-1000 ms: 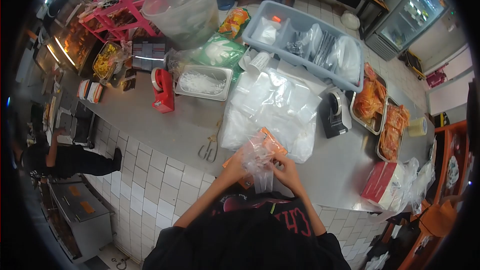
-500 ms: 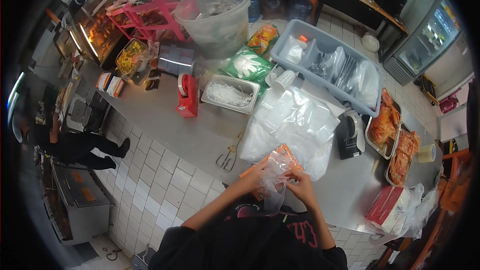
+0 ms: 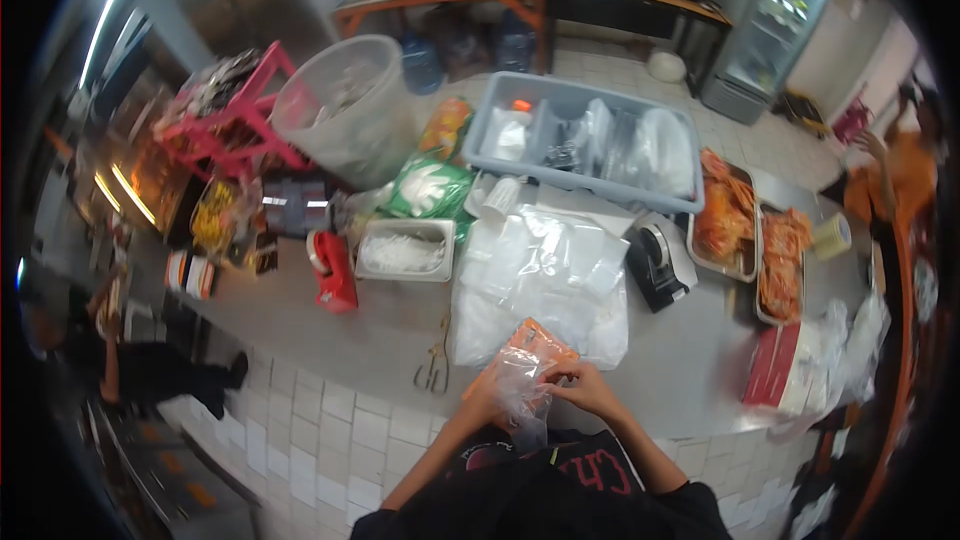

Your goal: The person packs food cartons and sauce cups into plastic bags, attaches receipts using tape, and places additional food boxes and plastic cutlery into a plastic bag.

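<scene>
Close to my body, at the table's front edge, a crumpled clear plastic bag [image 3: 522, 378] is between my hands. An orange printed packet [image 3: 548, 342] shows behind and through it; whether it is inside the bag I cannot tell. My left hand [image 3: 484, 396] is closed around the left side of the bag, its fingers partly hidden. My right hand [image 3: 582, 386] pinches at the bag's right edge with thumb and fingers. Just beyond lies a pile of white plastic bags [image 3: 545, 260]. Scissors [image 3: 432, 372] rest on the table to the left.
Behind the pile stands a grey-blue divided bin [image 3: 590, 188]. A red tape dispenser [image 3: 332, 275], a metal tray of white pieces [image 3: 405, 252] and a black dispenser [image 3: 655, 265] surround it. Trays of orange food [image 3: 725, 230] sit right. Co-workers [image 3: 165, 370] [image 3: 895, 175] are at both sides.
My view has turned, so the table's contents appear shifted left. Both hands stay on the bag, with the right fingers slightly repositioned. A person in orange has come into view at the right.
</scene>
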Action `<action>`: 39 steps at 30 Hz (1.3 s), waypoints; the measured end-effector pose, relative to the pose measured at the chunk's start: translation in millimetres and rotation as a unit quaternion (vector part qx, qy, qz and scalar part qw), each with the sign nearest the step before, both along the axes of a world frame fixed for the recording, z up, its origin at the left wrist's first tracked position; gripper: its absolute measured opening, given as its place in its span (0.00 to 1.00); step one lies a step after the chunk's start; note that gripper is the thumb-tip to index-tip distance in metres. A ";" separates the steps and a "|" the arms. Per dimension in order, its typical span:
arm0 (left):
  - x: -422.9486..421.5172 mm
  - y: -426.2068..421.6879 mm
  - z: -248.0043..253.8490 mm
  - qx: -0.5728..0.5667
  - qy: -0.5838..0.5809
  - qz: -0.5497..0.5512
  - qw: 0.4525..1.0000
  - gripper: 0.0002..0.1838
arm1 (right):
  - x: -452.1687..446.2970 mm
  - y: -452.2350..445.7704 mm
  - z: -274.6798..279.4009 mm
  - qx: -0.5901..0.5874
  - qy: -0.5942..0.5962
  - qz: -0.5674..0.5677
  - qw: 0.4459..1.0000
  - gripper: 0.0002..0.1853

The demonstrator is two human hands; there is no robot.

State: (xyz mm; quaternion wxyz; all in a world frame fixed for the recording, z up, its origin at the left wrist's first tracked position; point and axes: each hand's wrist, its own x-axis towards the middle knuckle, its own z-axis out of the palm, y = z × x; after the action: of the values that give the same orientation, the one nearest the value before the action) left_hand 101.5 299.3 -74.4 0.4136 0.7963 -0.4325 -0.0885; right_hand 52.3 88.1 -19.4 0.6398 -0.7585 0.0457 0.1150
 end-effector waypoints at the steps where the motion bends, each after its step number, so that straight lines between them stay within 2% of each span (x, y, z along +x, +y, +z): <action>1: 0.8 2.8 7.1 0.025 0.001 0.004 1.000 0.37 | -0.7 3.8 -2.1 -0.003 -0.003 0.016 1.000 0.06; 2: 1.5 5.5 14.3 0.050 0.001 0.007 0.999 0.43 | -0.8 5.9 -3.6 0.005 -0.006 -0.005 1.000 0.06; 3: 0.4 4.8 20.8 0.056 -0.003 -0.011 0.998 0.43 | -0.3 4.8 -4.5 0.005 -0.008 0.001 1.000 0.07; 5: -2.5 3.0 26.6 0.068 0.059 0.043 0.995 0.18 | -1.7 1.9 -8.6 0.008 -0.014 -0.002 1.000 0.07; 6: -3.8 1.8 22.5 0.072 0.054 0.036 0.995 0.18 | -1.5 -1.1 -11.1 0.002 -0.020 0.012 1.000 0.07; 8: -5.1 1.7 10.5 0.000 0.193 0.092 0.977 0.19 | 0.6 -1.1 -13.0 -0.001 -0.030 0.024 0.999 0.08; 9: -3.1 3.8 8.2 0.003 0.190 0.090 0.978 0.19 | -0.3 1.2 -12.9 0.011 -0.047 0.023 0.999 0.09; 11: -0.5 7.5 5.2 0.031 0.035 0.046 0.998 0.22 | -3.8 6.8 -10.1 0.026 -0.064 0.020 0.997 0.09; 13: 0.6 7.3 19.2 0.029 0.052 0.026 0.998 0.21 | -6.2 10.3 -4.1 -0.026 -0.078 -0.003 0.997 0.10; 15: 0.0 4.4 22.4 0.027 0.071 0.008 0.997 0.20 | -6.6 9.1 -2.3 -0.011 -0.056 -0.007 0.998 0.09; 17: -10.0 -4.5 16.0 0.039 0.144 0.128 0.981 0.19 | -8.6 11.7 -5.3 0.004 -0.031 -0.007 0.999 0.08; 18: -11.7 -6.7 8.7 0.037 0.144 0.131 0.980 0.19 | -12.2 17.7 -10.3 -0.034 -0.070 -0.063 0.995 0.07; 19: -12.3 -7.4 -1.7 0.041 0.072 0.122 0.989 0.20 | -13.4 23.1 -12.6 -0.070 -0.109 -0.119 0.984 0.06; 20: -14.6 -6.2 -9.6 0.046 0.000 0.112 0.993 0.20 | -14.1 27.8 -11.2 -0.069 -0.110 -0.114 0.985 0.06; 21: -17.8 -4.8 -10.0 0.047 -0.001 0.116 0.992 0.20 | -14.3 33.0 -4.9 -0.092 -0.141 -0.175 0.970 0.05; 22: -18.8 -4.4 -9.7 0.108 -0.026 0.157 0.981 0.19 | -11.8 34.9 -1.3 -0.114 -0.174 -0.235 0.950 0.05; 24: -15.2 -8.7 -2.9 0.163 -0.052 0.204 0.964 0.17 | -3.1 29.5 -0.9 -0.129 -0.164 -0.206 0.956 0.06; 25: -16.0 -8.9 22.8 0.142 -0.077 0.226 0.961 0.16 | 0.1 28.7 -1.0 -0.141 -0.147 -0.183 0.962 0.06; 26: -14.5 -8.0 40.0 0.121 -0.104 0.249 0.955 0.15 | 8.1 14.4 -5.8 -0.130 -0.120 -0.092 0.980 0.07; 27: -11.6 -4.4 44.6 0.118 -0.109 0.261 0.952 0.15 | 22.5 -0.3 3.7 -0.130 -0.129 -0.081 0.980 0.07; 28: -10.1 1.9 46.6 0.062 0.025 0.219 0.973 0.14 | 42.0 -14.2 20.7 -0.051 -0.028 -0.043 0.997 0.06; 29: -7.7 8.2 46.8 0.000 0.153 0.179 0.972 0.14 | 65.1 -24.3 31.2 0.025 0.073 0.006 0.997 0.06; 30: -2.9 13.2 42.0 -0.008 0.136 0.215 0.967 0.14 | 94.4 -31.8 28.8 -0.022 -0.031 -0.037 0.999 0.07; 31: 4.7 18.0 34.1 -0.022 0.193 0.150 0.969 0.16 | 129.2 -36.9 20.2 -0.057 -0.139 -0.077 0.986 0.09; 32: 12.8 21.6 31.2 -0.035 0.247 0.083 0.965 0.19 | 168.2 -41.6 3.9 -0.079 -0.172 -0.096 0.977 0.12; 33: 19.9 18.7 32.2 -0.041 0.229 0.115 0.966 0.19 | 208.1 -43.8 -15.8 -0.097 -0.202 -0.123 0.967 0.15; 35: 36.6 5.9 34.5 -0.007 0.201 0.023 0.979 0.24 | 271.5 -40.4 -55.8 -0.161 -0.301 -0.141 0.929 0.20; 36: 45.6 2.0 49.9 -0.006 0.194 0.035 0.980 0.24 | 291.7 -40.9 -69.2 -0.135 -0.276 -0.117 0.944 0.23; 37: 55.8 -5.8 75.9 0.073 0.017 0.024 0.997 0.24 | 297.3 -36.6 -66.1 -0.131 -0.283 -0.113 0.943 0.23; 39: 63.5 -10.2 92.0 0.149 -0.169 0.011 0.974 0.24 | 307.2 -38.5 -58.2 -0.163 -0.164 0.011 0.973 0.21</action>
State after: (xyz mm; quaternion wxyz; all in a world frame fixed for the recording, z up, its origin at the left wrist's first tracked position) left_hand 165.1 289.1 17.7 0.2125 0.8571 -0.4691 -0.0108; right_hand 359.5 49.6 -77.6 0.5051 -0.8615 -0.0501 -0.0123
